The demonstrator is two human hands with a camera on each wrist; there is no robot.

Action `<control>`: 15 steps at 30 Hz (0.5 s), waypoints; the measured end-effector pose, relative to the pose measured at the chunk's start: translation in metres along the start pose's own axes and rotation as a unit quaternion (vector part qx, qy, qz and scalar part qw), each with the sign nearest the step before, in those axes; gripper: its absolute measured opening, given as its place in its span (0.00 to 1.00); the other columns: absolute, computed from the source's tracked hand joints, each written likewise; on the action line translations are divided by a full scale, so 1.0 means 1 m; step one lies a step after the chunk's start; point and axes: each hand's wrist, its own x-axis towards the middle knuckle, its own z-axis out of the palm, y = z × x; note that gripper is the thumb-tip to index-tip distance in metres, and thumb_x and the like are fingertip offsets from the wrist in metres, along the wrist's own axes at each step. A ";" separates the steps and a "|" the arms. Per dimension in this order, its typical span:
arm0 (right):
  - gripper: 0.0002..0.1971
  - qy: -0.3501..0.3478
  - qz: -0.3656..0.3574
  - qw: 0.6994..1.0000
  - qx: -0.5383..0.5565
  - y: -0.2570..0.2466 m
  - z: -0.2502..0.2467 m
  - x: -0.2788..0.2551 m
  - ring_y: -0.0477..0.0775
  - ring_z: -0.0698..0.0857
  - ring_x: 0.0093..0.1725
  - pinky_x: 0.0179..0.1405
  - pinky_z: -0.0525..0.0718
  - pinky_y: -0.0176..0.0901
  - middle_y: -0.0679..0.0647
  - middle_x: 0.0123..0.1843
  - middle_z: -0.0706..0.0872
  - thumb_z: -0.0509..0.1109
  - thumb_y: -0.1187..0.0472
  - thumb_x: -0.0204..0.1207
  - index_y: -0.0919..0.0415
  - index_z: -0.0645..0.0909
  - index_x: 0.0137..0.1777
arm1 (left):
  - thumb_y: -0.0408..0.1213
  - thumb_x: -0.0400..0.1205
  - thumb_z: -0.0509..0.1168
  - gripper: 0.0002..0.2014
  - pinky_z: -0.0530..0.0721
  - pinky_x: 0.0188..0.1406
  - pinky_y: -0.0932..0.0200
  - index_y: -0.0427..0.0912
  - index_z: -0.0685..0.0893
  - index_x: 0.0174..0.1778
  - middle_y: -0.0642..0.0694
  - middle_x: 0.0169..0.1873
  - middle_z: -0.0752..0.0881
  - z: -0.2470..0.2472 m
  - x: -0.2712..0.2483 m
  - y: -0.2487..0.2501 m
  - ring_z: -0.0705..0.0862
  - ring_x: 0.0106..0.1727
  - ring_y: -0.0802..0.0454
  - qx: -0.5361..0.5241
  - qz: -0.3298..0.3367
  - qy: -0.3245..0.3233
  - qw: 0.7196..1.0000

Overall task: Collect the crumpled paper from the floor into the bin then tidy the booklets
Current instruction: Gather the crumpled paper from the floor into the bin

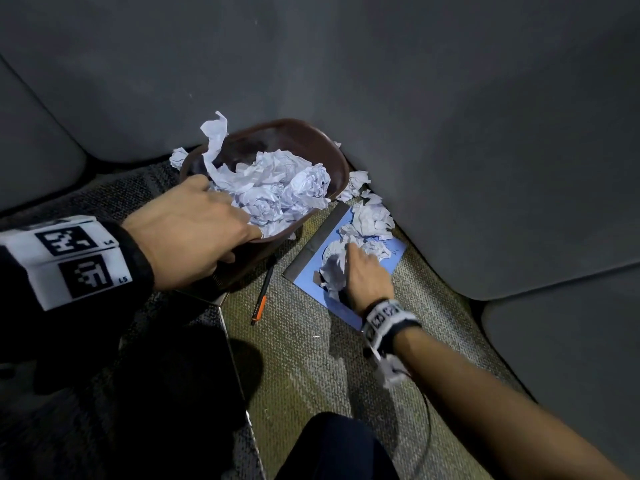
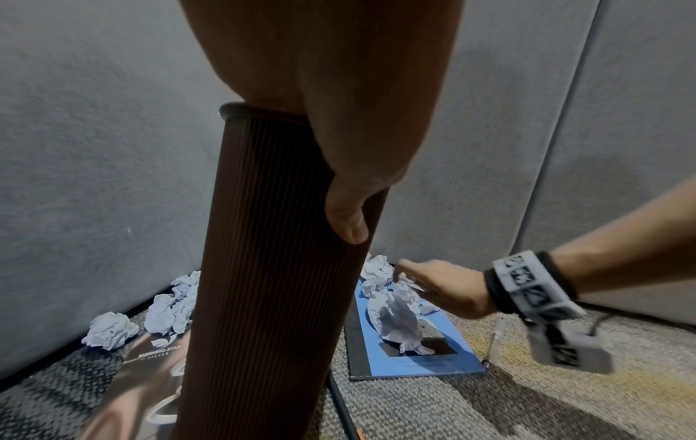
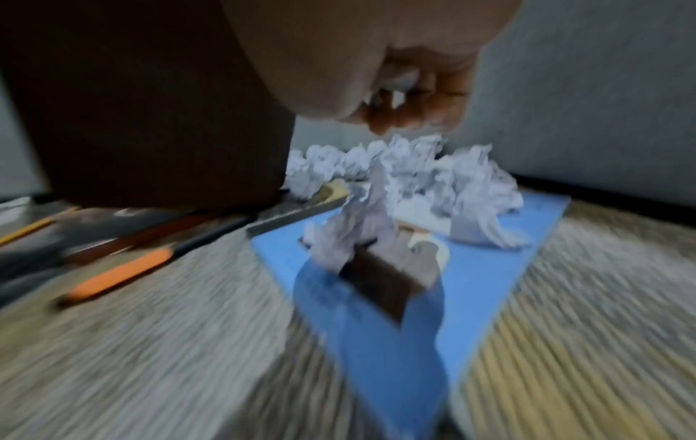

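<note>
My left hand (image 1: 239, 244) grips the near rim of a brown ribbed bin (image 1: 311, 140), thumb pressed on its outer wall (image 2: 346, 220). The bin (image 2: 263, 268) holds a heap of crumpled paper (image 1: 277, 188). To its right a blue booklet (image 1: 304, 277) lies on the carpet with several paper balls (image 1: 372, 218) on it. My right hand (image 1: 363, 271) hovers right over those balls (image 3: 433, 184), fingers (image 3: 414, 104) loosely curled with no paper plainly gripped. A brown booklet (image 2: 143, 372) lies left of the bin. More paper balls (image 2: 109, 330) sit by the wall behind it.
An orange and black pen (image 1: 263, 296) lies between the bin and the blue booklet. A second pen (image 2: 493, 339) lies right of that booklet. Grey padded panels (image 1: 450, 133) close the corner. Loose paper (image 1: 356, 183) sits against the wall. A cable (image 1: 426, 427) runs over the carpet.
</note>
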 end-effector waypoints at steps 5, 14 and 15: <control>0.29 -0.028 0.087 0.996 -0.019 -0.015 0.030 0.039 0.73 0.69 0.70 0.48 0.83 0.64 0.64 0.79 0.58 0.57 0.55 0.82 0.54 0.53 0.81 | 0.44 0.62 0.75 0.13 0.58 0.35 0.57 0.55 0.76 0.32 0.57 0.29 0.81 0.005 0.000 -0.002 0.82 0.34 0.50 0.005 0.020 -0.016 1.000; 0.19 -0.050 -0.010 0.999 -0.013 -0.009 0.068 0.027 0.66 0.76 0.34 0.24 0.74 0.52 0.65 0.62 0.71 0.67 0.66 0.74 0.65 0.72 0.65 | 0.44 0.75 0.59 0.04 0.57 0.39 0.55 0.59 0.70 0.40 0.58 0.39 0.80 0.002 0.006 0.002 0.79 0.45 0.55 0.010 -0.011 -0.046 0.999; 0.18 -0.068 -0.021 0.997 -0.001 -0.004 0.064 0.030 0.67 0.76 0.35 0.24 0.74 0.53 0.65 0.63 0.70 0.66 0.65 0.76 0.64 0.69 0.65 | 0.43 0.76 0.57 0.04 0.57 0.40 0.55 0.59 0.69 0.42 0.58 0.41 0.80 0.004 0.008 0.001 0.78 0.48 0.56 0.017 -0.006 -0.038 0.999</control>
